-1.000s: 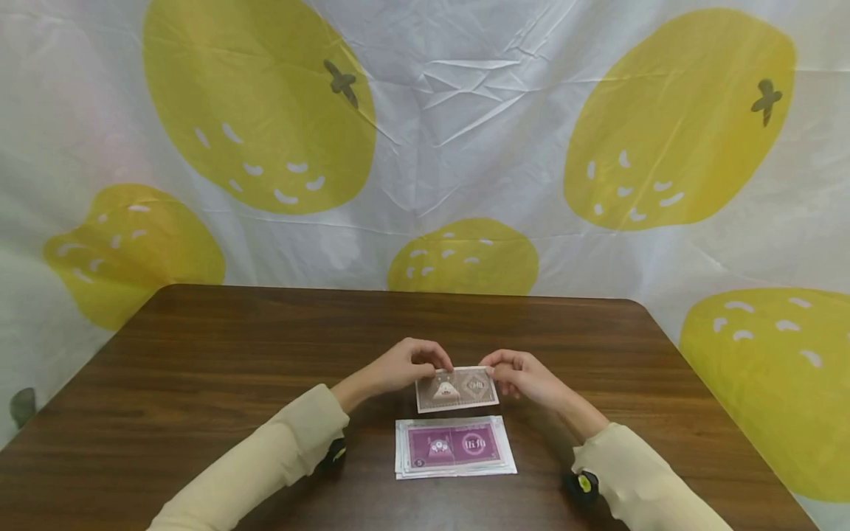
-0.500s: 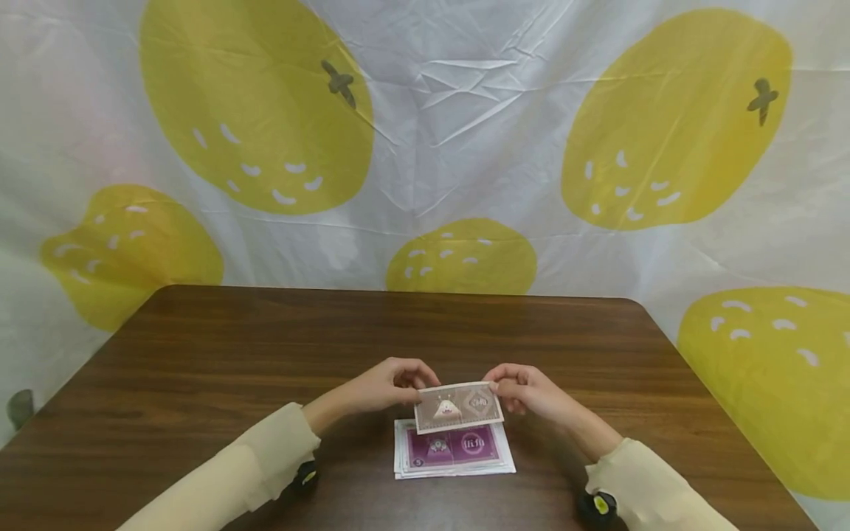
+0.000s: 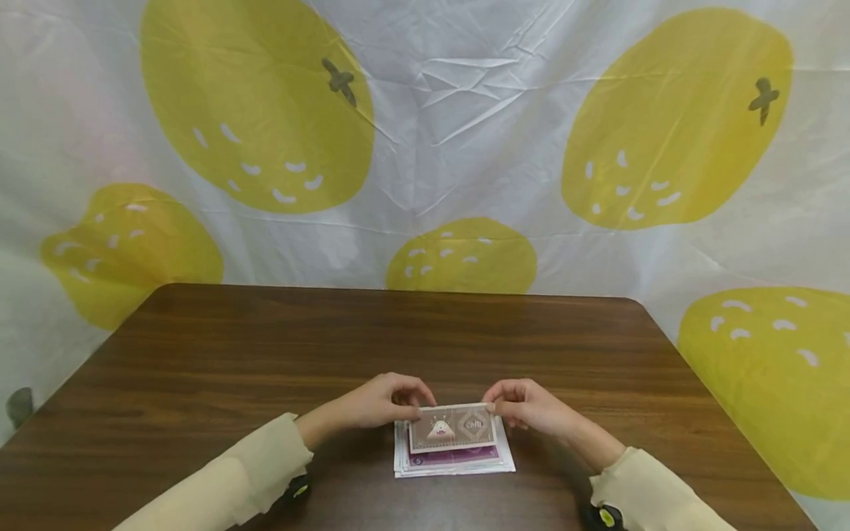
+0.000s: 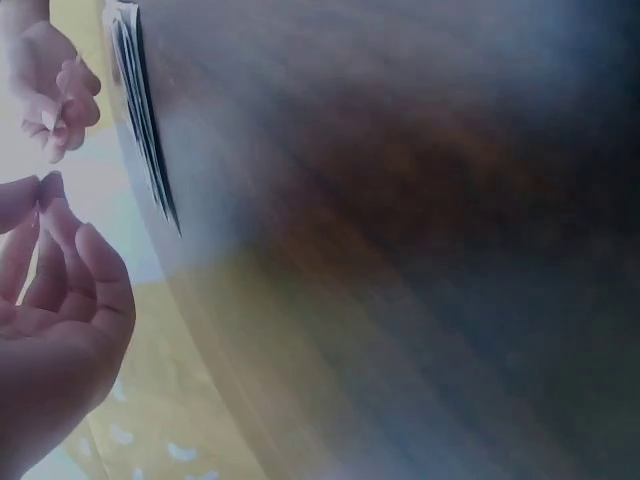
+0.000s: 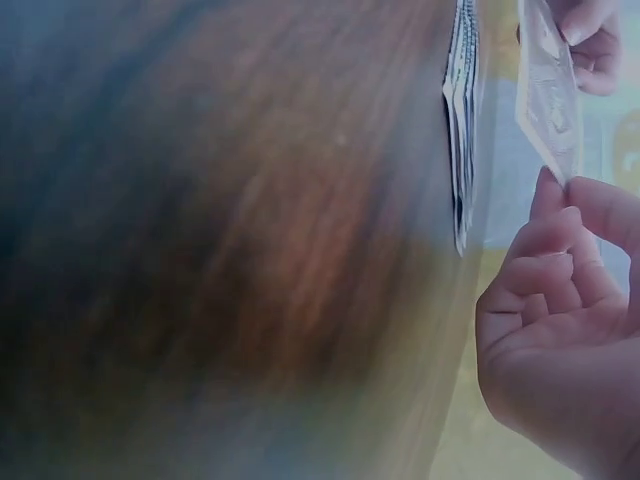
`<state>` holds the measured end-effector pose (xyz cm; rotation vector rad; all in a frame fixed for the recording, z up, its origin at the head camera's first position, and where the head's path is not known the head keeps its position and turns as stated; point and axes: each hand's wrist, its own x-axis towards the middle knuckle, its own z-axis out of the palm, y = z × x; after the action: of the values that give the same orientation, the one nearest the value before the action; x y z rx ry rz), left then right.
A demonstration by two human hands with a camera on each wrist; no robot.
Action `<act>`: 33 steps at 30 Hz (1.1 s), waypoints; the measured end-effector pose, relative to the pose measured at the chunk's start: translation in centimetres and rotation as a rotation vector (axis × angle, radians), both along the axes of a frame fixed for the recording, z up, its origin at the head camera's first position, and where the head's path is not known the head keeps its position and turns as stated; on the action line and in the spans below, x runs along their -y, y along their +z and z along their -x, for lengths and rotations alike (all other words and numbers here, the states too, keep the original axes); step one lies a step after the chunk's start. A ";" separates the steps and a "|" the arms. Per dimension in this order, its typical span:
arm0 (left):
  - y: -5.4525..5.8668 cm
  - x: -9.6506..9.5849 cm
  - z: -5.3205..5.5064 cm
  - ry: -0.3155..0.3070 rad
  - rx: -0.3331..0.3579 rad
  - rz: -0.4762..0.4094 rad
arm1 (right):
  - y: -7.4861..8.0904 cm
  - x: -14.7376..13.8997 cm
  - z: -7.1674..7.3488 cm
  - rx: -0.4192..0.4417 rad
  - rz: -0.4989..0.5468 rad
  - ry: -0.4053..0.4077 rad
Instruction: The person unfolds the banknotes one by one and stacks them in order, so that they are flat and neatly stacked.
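Note:
A brownish-grey banknote [image 3: 451, 429] with a white border and a small cartoon figure is held above a stack of paper notes [image 3: 505, 453] in the head view. My left hand [image 3: 381, 400] pinches its far left corner between thumb and fingertips. At the far right corner, my right hand [image 3: 538, 405] pinches it the same way. The right wrist view shows the banknote [image 5: 550, 95] tilted and apart from the stack [image 5: 462, 130]. A purple note [image 3: 458, 458] tops the stack, mostly covered by the held one.
The stack lies on a dark brown wooden table [image 3: 299, 332] near its front. Behind the table hangs a white curtain [image 3: 465, 147] printed with large yellow lemons. A dark rounded object [image 3: 20, 405] shows at the far left.
Both hands have brought the brownish-grey banknote nearer to the body, from beyond the stack to over it. My left hand has also shifted its grip to the note's left corner.

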<state>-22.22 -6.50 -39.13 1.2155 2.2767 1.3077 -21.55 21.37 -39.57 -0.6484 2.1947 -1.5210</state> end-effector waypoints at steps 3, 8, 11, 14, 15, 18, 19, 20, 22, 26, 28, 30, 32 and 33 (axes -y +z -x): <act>-0.2 -0.1 0.0 0.010 -0.039 0.066 | -0.2 0.0 0.0 -0.023 -0.026 0.017; -0.7 -0.2 -0.1 0.032 -0.106 0.162 | -0.5 0.1 0.0 -0.055 -0.083 0.018; -0.8 -0.3 -0.1 0.034 -0.135 0.193 | -0.8 0.2 0.0 -0.083 -0.108 0.012; -0.9 -0.4 -0.2 0.029 -0.152 0.220 | -1.0 0.4 0.0 -0.135 -0.137 0.018; -1.0 -0.4 -0.2 0.027 -0.157 0.230 | -1.1 0.4 0.0 -0.164 -0.150 0.023; -1.1 -0.6 -0.2 0.015 -0.191 0.254 | -1.1 0.6 -0.1 -0.249 -0.204 0.026; -1.1 -0.6 -0.2 0.012 -0.207 0.259 | -1.0 0.7 -0.1 -0.279 -0.223 0.026; -1.1 -0.7 -0.2 0.010 -0.220 0.265 | -0.9 0.8 -0.2 -0.305 -0.238 0.024; -1.1 -0.7 -0.3 0.014 -0.257 0.282 | -0.5 1.2 -0.5 -0.345 -0.258 0.023; -1.1 -0.8 -0.4 0.032 -0.302 0.313 | 1.3 1.8 -1.6 -0.368 -0.258 0.031; -1.1 -0.9 -0.5 0.037 -0.320 0.326 | 2.1 2.0 -2.1 -0.377 -0.261 0.041; -1.1 -0.8 -0.5 0.035 -0.332 0.330 | 1.6 1.7 -1.8 -0.406 -0.276 0.059; -1.1 -0.8 -0.7 0.033 -0.337 0.337 | 0.7 1.3 -1.4 -0.453 -0.291 0.090; -1.1 -0.8 -0.7 0.034 -0.339 0.344 | 0.2 1.1 -1.2 -0.482 -0.299 0.108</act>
<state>-21.48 -5.70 -40.22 1.3554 2.6216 0.7128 -20.37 20.28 -39.38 -1.0974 2.6118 -1.0252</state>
